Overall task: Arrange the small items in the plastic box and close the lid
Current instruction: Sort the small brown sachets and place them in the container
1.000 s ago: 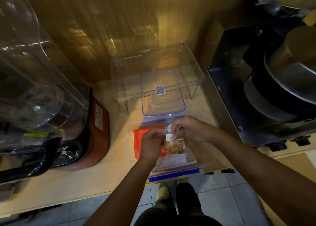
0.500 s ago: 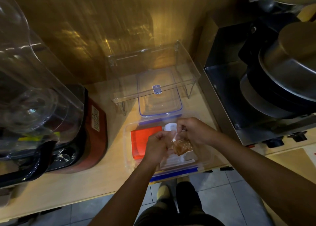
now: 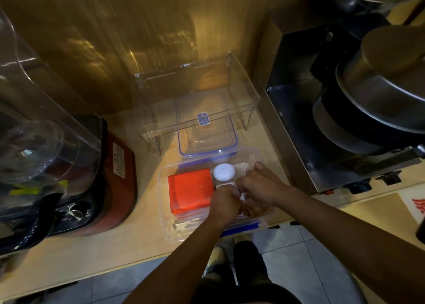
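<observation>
Both hands down inside plastic box at counter edge: your left hand and right hand pinch small brown packet. Likely light, crinkly, slippery; grip edges. Lid lies behind box.

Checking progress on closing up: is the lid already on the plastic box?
No: the lid lies on the counter behind the open plastic box.

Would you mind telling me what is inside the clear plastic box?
Inside the clear plastic box: a flat red packet, a round white item, and a brownish packet partly hidden under both hands.
</observation>
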A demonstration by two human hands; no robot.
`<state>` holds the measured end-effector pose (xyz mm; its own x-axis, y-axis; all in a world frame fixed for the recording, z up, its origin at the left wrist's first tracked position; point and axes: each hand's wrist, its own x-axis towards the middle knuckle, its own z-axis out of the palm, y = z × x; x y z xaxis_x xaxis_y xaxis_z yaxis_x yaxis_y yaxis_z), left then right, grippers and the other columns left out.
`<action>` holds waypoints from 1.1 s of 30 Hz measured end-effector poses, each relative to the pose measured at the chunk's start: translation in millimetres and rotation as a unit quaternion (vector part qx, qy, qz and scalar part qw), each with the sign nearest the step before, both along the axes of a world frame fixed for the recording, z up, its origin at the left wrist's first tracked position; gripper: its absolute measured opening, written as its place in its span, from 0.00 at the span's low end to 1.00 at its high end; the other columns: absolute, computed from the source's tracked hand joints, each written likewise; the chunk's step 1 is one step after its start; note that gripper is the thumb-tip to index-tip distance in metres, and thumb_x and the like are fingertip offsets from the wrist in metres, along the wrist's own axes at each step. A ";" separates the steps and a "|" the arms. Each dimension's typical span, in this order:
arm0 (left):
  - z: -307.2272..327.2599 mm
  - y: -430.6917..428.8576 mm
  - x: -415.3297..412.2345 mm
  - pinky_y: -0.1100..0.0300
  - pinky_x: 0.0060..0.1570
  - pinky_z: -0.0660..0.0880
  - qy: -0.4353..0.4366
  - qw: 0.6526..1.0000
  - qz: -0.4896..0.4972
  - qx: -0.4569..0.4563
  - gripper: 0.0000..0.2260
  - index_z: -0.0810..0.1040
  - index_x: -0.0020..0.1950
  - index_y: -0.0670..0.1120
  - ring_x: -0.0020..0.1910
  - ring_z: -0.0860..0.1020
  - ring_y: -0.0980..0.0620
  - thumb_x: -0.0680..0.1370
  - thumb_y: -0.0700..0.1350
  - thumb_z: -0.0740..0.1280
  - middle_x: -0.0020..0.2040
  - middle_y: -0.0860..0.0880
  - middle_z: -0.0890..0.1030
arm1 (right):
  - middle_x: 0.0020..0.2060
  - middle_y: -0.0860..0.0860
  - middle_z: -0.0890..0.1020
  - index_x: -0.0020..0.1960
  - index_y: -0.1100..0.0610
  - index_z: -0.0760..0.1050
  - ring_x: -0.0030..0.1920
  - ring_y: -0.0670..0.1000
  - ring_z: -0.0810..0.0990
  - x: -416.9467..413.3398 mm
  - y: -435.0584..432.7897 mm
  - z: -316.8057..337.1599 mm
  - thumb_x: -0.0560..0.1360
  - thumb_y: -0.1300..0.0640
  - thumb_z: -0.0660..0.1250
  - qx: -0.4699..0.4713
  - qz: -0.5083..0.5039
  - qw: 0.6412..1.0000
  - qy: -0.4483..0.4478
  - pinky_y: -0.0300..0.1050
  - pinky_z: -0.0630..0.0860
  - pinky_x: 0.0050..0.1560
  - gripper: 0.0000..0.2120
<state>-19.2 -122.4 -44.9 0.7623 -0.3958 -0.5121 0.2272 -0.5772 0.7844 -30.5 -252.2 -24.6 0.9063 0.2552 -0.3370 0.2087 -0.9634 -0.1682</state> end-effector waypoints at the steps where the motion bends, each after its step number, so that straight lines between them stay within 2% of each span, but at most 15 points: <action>1: -0.3 -0.6 0.6 0.47 0.39 0.76 -0.008 1.000 -0.016 0.007 0.06 0.77 0.37 0.32 0.38 0.81 0.38 0.68 0.24 0.63 0.41 0.28 0.80 | 0.45 0.52 0.83 0.48 0.51 0.77 0.49 0.55 0.76 -1.5 0.6 -1.7 0.72 0.55 0.63 -0.007 0.002 1.000 -0.001 0.45 0.53 0.48 0.06; 3: 1.4 -0.1 2.1 0.46 0.43 0.77 -0.034 0.998 -0.043 0.023 0.04 0.78 0.40 0.30 0.43 0.81 0.34 0.69 0.27 0.64 0.42 0.29 0.81 | 0.44 0.52 0.83 0.48 0.51 0.76 0.48 0.55 0.77 -3.0 1.3 -5.3 0.72 0.56 0.64 -0.029 0.004 1.000 -0.002 0.47 0.55 0.52 0.06; 6: 4.1 4.6 5.5 0.51 0.45 0.78 -0.093 0.990 -0.075 0.073 0.05 0.79 0.44 0.37 0.45 0.81 0.38 0.71 0.33 0.65 0.43 0.35 0.84 | 0.44 0.52 0.84 0.49 0.51 0.77 0.48 0.56 0.78 -2.1 1.0 -11.1 0.71 0.58 0.63 -0.085 0.025 0.996 -0.005 0.52 0.55 0.60 0.07; 8: 6.9 11.0 7.7 0.54 0.44 0.76 -0.141 0.979 -0.115 0.095 0.04 0.80 0.45 0.42 0.46 0.81 0.42 0.73 0.37 0.66 0.45 0.40 0.84 | 0.45 0.52 0.83 0.48 0.51 0.76 0.49 0.56 0.78 -1.8 -0.1 -13.5 0.72 0.59 0.63 -0.093 0.030 0.995 -0.004 0.53 0.54 0.62 0.08; 10: 10.1 20.2 9.5 0.55 0.43 0.76 -0.186 0.956 -0.193 0.117 0.05 0.81 0.45 0.45 0.46 0.81 0.44 0.75 0.41 0.66 0.45 0.44 0.85 | 0.46 0.52 0.83 0.49 0.51 0.76 0.50 0.56 0.78 -1.4 -1.2 -13.7 0.72 0.58 0.63 -0.088 0.029 0.996 0.007 0.54 0.53 0.64 0.08; 13: 14.5 33.1 13.3 0.58 0.42 0.74 -0.236 0.897 -0.334 0.166 0.07 0.82 0.45 0.48 0.48 0.80 0.46 0.75 0.42 0.64 0.46 0.47 0.84 | 0.49 0.52 0.83 0.51 0.51 0.76 0.52 0.56 0.77 0.6 -1.1 -11.8 0.72 0.58 0.63 -0.097 0.034 0.994 0.026 0.55 0.52 0.67 0.09; 17: 18.0 34.5 12.9 0.52 0.49 0.77 -0.257 0.846 -0.410 0.224 0.09 0.81 0.50 0.44 0.52 0.79 0.43 0.76 0.42 0.62 0.52 0.43 0.82 | 0.50 0.51 0.83 0.53 0.50 0.76 0.53 0.55 0.78 4.4 0.5 -7.1 0.73 0.58 0.62 -0.113 0.038 0.992 0.047 0.54 0.53 0.68 0.10; 20: 20.0 32.4 8.8 0.49 0.49 0.75 -0.278 0.813 -0.441 0.260 0.11 0.79 0.52 0.40 0.52 0.79 0.40 0.78 0.39 0.58 0.54 0.40 0.81 | 0.51 0.51 0.83 0.53 0.51 0.76 0.52 0.55 0.78 5.5 1.0 -4.2 0.73 0.59 0.62 -0.119 0.037 0.991 0.054 0.52 0.55 0.67 0.10; 27: 23.6 38.5 12.1 0.49 0.48 0.76 -0.286 0.783 -0.471 0.289 0.10 0.77 0.54 0.39 0.51 0.80 0.39 0.79 0.38 0.56 0.53 0.39 0.81 | 0.52 0.51 0.83 0.54 0.51 0.77 0.55 0.52 0.78 8.3 5.4 -4.4 0.73 0.57 0.65 -0.155 0.047 0.985 0.061 0.53 0.55 0.69 0.10; 33: 26.2 36.7 16.4 0.48 0.53 0.77 -0.233 0.755 -0.505 0.349 0.09 0.75 0.57 0.40 0.55 0.79 0.40 0.80 0.39 0.58 0.57 0.41 0.80 | 0.52 0.51 0.83 0.54 0.51 0.76 0.54 0.53 0.78 9.1 3.8 -4.0 0.73 0.56 0.65 -0.159 0.055 0.984 0.061 0.52 0.57 0.68 0.10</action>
<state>-2.8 -85.7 -18.7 0.4139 -0.6530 -0.6343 -0.8109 -0.5811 0.0692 -21.4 -248.4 -28.7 0.8264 0.2140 -0.5208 0.3120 -0.9440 0.1072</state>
